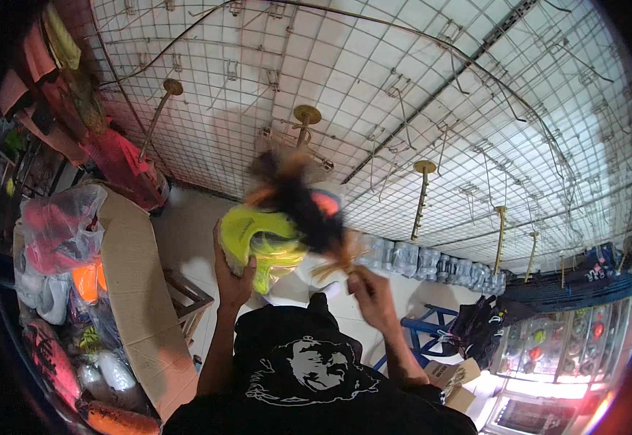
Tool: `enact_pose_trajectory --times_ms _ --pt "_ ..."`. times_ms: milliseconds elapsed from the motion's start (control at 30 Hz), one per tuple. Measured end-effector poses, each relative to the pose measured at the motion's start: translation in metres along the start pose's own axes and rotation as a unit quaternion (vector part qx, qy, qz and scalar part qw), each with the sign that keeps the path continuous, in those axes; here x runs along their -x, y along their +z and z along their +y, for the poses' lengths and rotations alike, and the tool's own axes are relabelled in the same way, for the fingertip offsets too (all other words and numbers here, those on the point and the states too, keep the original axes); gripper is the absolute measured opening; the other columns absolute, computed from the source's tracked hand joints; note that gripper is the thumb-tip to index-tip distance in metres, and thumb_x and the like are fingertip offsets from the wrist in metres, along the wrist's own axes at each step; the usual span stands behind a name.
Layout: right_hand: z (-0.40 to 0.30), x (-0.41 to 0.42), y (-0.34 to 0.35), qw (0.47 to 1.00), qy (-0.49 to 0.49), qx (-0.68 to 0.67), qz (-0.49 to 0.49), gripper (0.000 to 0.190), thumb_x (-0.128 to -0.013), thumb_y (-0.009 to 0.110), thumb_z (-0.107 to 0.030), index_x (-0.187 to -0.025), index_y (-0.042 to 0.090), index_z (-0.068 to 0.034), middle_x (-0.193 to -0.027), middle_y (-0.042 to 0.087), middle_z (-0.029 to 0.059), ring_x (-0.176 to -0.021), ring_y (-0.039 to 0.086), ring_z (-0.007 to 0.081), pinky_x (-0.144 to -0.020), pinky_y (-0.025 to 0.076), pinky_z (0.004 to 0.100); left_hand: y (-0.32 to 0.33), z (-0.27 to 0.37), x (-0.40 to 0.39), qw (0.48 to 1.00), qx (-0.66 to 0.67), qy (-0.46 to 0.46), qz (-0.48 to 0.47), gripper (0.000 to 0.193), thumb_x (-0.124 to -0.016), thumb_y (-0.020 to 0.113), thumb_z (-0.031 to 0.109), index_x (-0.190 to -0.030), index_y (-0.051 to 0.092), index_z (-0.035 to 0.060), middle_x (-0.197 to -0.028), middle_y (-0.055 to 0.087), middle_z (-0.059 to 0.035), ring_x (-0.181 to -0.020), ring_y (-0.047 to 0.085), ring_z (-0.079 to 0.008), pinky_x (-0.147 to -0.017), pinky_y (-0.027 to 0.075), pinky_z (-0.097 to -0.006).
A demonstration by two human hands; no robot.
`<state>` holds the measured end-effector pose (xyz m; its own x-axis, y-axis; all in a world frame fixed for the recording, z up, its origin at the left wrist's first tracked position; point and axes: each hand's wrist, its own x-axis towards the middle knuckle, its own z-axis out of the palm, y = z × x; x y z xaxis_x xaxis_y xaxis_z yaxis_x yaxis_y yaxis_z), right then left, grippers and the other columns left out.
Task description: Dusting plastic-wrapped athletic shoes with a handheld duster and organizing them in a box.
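Observation:
My left hand [233,277] grips a neon-yellow item [240,228] from its lower left, thumb on the near side. It has a curved shape and a shiny clear wrapping; its exact kind cannot be told. My right hand [371,296] is closed around the handle end of a feather duster [316,217]. Its dark feathers are blurred by motion and cross the item's upper right side, hiding part of it. A pink-orange patch [325,202] shows just behind the feathers.
A wire grid panel [229,130] with hooks and brass-coloured display arms [423,190] rises ahead. At left stands a cardboard box [136,272] of plastic-wrapped goods. Clear bottles or jars [405,258] line the panel's foot. A blue metal frame [424,331] stands at right.

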<state>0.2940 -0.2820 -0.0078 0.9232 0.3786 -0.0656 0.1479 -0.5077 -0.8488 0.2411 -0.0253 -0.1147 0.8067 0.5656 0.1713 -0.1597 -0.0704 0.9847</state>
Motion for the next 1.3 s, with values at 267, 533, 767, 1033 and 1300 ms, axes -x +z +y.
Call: enact_pose_trajectory --times_ms 267,533,767,1033,1300 --pt "-0.018 -0.004 0.015 0.996 -0.001 0.051 -0.074 0.023 -0.093 0.055 -0.015 -0.106 0.062 0.003 -0.073 0.061 0.0207 -0.059 0.058 0.0303 -0.060 0.047 0.0375 -0.010 -0.007 0.016 0.999 0.019 -0.039 -0.012 0.092 -0.071 0.064 0.004 -0.148 0.013 0.0001 -0.125 0.047 -0.0152 -0.112 0.051 -0.0235 -0.099 0.041 -0.0368" --pt "0.063 -0.020 -0.018 0.993 0.110 0.004 0.033 0.031 -0.098 0.052 -0.026 -0.105 0.062 0.003 -0.060 0.052 0.0079 -0.057 0.045 0.0113 -0.053 0.039 0.0309 -0.021 -0.002 0.014 0.997 0.023 0.050 -0.050 0.099 -0.066 0.062 0.000 -0.149 0.009 0.0021 -0.146 0.028 -0.0200 -0.133 0.035 -0.0300 -0.111 0.028 -0.0431" --pt "0.100 -0.017 -0.044 0.984 0.105 -0.008 0.142 0.031 -0.095 0.056 -0.030 -0.100 0.060 0.001 -0.066 0.053 0.0004 -0.057 0.047 0.0088 -0.051 0.038 0.0274 -0.029 -0.021 0.013 0.992 0.108 -0.054 -0.022 0.081 -0.084 0.064 0.036 -0.145 0.022 0.0028 -0.136 0.040 -0.0175 -0.121 0.046 -0.0271 -0.101 0.040 -0.0414" --pt "0.112 0.002 -0.035 0.955 -0.035 -0.268 0.124 0.084 -0.064 0.086 -0.049 -0.121 0.047 -0.002 -0.095 0.055 0.0006 -0.062 0.048 0.0049 -0.051 0.040 0.0213 -0.018 -0.016 0.001 0.866 0.369 -0.324 -0.095 0.064 -0.086 0.064 0.044 -0.130 0.043 0.0023 -0.115 0.057 -0.0111 -0.102 0.062 -0.0231 -0.087 0.052 -0.0389" --pt "0.118 0.010 -0.014 0.940 -0.021 -0.335 0.056 0.077 -0.076 0.079 -0.037 -0.134 0.041 -0.004 -0.120 0.054 0.0059 -0.107 0.054 0.0176 -0.093 0.042 0.0316 0.005 0.021 -0.001 0.848 0.310 -0.395 -0.168 0.061 -0.092 0.053 0.048 -0.132 0.045 0.0025 -0.121 0.058 -0.0121 -0.108 0.059 -0.0212 -0.093 0.049 -0.0346"
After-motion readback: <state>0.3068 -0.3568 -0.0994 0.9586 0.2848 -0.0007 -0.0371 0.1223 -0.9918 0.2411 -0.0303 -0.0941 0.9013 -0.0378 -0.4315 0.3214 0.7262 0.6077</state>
